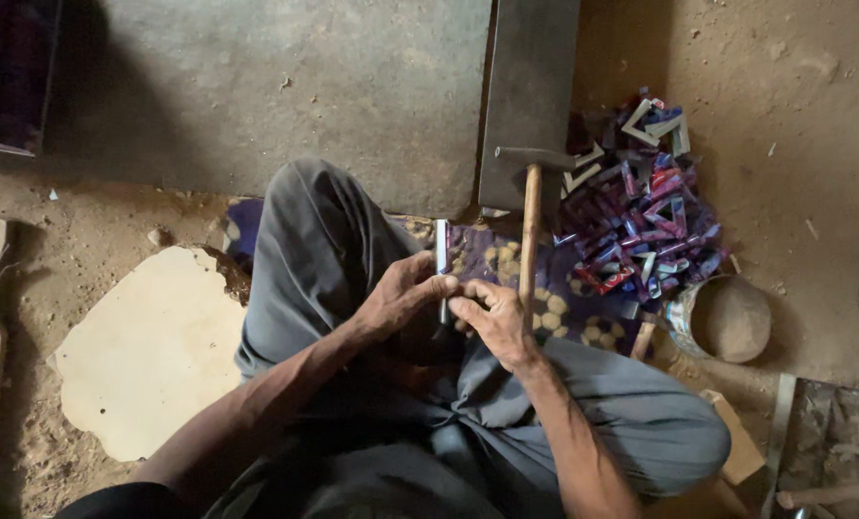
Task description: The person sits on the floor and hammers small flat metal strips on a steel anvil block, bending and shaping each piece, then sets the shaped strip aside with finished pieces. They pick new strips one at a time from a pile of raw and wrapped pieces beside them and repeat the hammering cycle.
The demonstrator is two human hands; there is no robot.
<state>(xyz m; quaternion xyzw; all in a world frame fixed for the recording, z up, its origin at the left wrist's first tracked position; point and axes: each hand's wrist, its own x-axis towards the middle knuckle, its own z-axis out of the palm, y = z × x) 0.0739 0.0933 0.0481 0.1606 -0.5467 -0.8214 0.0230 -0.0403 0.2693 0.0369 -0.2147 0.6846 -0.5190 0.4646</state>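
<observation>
I sit cross-legged in grey trousers on a dirt floor. My left hand (403, 296) and my right hand (492, 319) meet over my lap, both pinching a narrow flat metal strip (441, 252) that stands upright between the fingertips. A hammer (530, 226) with a wooden handle rests just beyond my right hand, its steel head lying on a dark metal slab (528, 96). To the right lies a pile of small red, blue and silver bent metal pieces (646, 216).
A patterned cloth (564, 308) lies under the hammer. A round tin can (723, 319) sits at the right. A pale flat stone (151, 351) lies to my left, a concrete slab (285, 86) ahead, and wood scraps (823, 452) at lower right.
</observation>
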